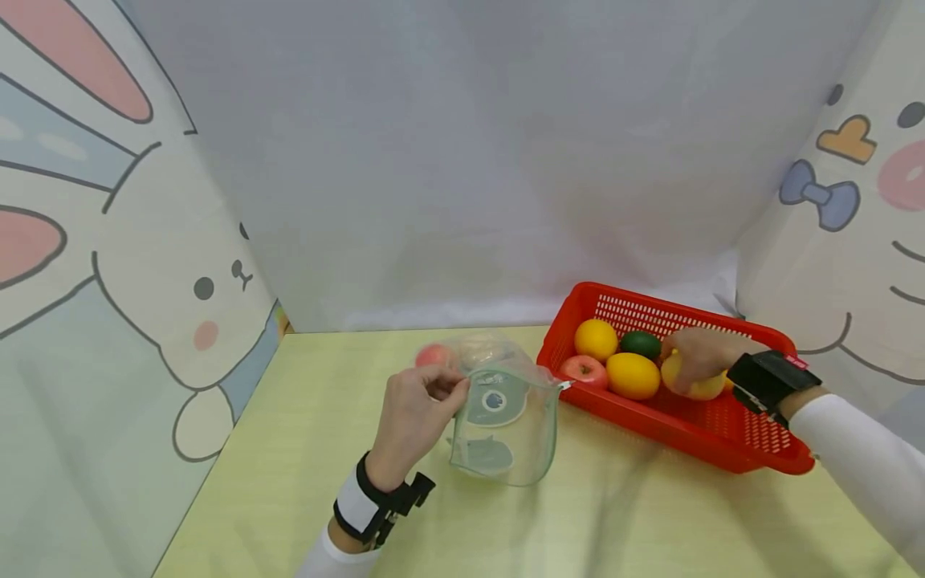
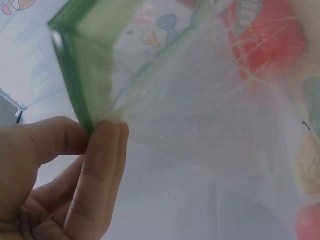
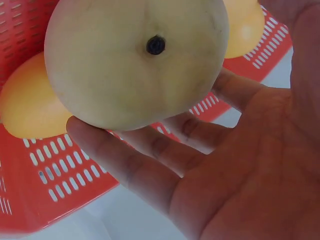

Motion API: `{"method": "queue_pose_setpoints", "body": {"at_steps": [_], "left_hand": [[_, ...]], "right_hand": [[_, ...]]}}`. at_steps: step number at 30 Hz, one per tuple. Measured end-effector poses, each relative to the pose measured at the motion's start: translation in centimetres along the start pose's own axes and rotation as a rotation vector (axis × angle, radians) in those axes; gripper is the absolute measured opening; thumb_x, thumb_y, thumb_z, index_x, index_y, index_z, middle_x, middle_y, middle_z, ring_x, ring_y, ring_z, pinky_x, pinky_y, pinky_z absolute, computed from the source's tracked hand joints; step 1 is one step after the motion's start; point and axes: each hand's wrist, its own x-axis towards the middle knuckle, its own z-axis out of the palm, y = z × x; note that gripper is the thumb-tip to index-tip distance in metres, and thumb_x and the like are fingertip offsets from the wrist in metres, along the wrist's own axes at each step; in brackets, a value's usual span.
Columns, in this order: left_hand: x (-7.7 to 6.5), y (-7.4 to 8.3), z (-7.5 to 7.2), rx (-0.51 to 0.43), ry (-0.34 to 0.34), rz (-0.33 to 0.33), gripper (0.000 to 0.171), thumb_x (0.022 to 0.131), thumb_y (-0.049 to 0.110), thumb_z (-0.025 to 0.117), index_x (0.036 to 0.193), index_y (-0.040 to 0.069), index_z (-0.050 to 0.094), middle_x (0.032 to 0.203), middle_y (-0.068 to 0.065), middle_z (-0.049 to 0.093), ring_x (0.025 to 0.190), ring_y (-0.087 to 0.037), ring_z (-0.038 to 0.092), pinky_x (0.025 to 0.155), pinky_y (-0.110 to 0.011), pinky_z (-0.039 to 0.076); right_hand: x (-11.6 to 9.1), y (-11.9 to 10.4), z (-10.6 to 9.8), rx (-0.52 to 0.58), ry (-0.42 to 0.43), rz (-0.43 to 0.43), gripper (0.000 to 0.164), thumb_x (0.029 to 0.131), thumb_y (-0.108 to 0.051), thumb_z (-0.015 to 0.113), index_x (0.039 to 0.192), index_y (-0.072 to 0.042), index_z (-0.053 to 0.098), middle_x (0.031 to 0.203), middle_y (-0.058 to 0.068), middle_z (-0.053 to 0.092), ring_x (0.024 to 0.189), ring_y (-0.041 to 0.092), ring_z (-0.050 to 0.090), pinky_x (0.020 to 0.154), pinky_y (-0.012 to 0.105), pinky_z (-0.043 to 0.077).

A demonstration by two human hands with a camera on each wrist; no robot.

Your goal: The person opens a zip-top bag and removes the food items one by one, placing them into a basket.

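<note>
My left hand point(image 1: 417, 413) pinches the green-trimmed opening edge of a clear plastic bag point(image 1: 531, 437) printed with grey-green shapes. Inside or behind the bag's far end show a pink round fruit point(image 1: 435, 356) and a pale thing too blurred to name. In the left wrist view, thumb and fingers meet on the bag's green rim point(image 2: 75, 75). Over at the right, my right hand point(image 1: 702, 353) reaches into a red basket point(image 1: 686, 429) and holds a pale yellow, pear-like fruit point(image 3: 135, 65), its dark end facing the right wrist camera.
Also in the basket lie a pinkish apple point(image 1: 585, 372), an orange point(image 1: 596, 339), a yellow lemon-like fruit point(image 1: 633, 376) and a dark green fruit point(image 1: 641, 345). The pale yellow table point(image 1: 303, 482) meets a white cloth backdrop point(image 1: 448, 201) behind.
</note>
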Motion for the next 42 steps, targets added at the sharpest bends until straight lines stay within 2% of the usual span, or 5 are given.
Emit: {"method": "queue_pose_setpoints", "body": {"at_steps": [13,26,29,33,42], "left_hand": [[0.0,0.0,0.0,0.002,-0.001,0.010,0.004,0.089,0.003,0.079,0.085,0.002,0.081,0.076,-0.007,0.078,0.064,-0.009,0.068,0.059,-0.018,0.055],[-0.1,-0.1,0.0,-0.006,0.002,0.008,0.004,0.088,0.003,0.079,0.086,0.001,0.081,0.077,-0.008,0.078,0.064,-0.008,0.068,0.059,-0.018,0.056],[0.0,-0.1,0.0,-0.004,0.009,0.013,0.004,0.088,0.002,0.079,0.086,0.000,0.081,0.077,-0.009,0.078,0.064,-0.008,0.068,0.059,-0.018,0.056],[0.0,-0.1,0.0,0.000,0.029,0.023,0.004,0.088,0.002,0.079,0.086,0.001,0.081,0.076,-0.009,0.078,0.063,-0.009,0.068,0.059,-0.018,0.056],[0.0,-0.2,0.1,-0.012,0.039,0.031,0.004,0.088,0.002,0.079,0.084,0.002,0.081,0.076,-0.008,0.078,0.062,-0.007,0.067,0.059,-0.018,0.055]], "right_hand": [[0.7,-0.1,1.3,0.000,-0.031,0.002,0.058,0.070,-0.017,0.091,0.122,-0.006,0.068,0.101,0.007,0.064,0.096,0.028,0.057,0.081,0.039,0.048],[-0.3,-0.1,1.0,0.001,-0.018,0.006,0.070,0.075,-0.026,0.092,0.134,-0.002,0.064,0.116,0.014,0.067,0.103,0.033,0.058,0.090,0.053,0.054],[-0.9,-0.7,0.5,-0.028,0.050,-0.061,0.066,0.080,-0.031,0.090,0.132,0.000,0.065,0.120,0.015,0.070,0.105,0.032,0.061,0.093,0.058,0.056],[-2.2,-3.0,0.0,-0.101,0.244,-0.181,0.053,0.087,-0.031,0.085,0.130,-0.004,0.069,0.122,0.011,0.073,0.108,0.029,0.065,0.095,0.059,0.059],[-6.1,-12.9,1.0,-0.231,0.580,-0.352,0.042,0.084,-0.028,0.089,0.118,-0.008,0.073,0.112,0.010,0.075,0.098,0.028,0.069,0.086,0.047,0.065]]}}
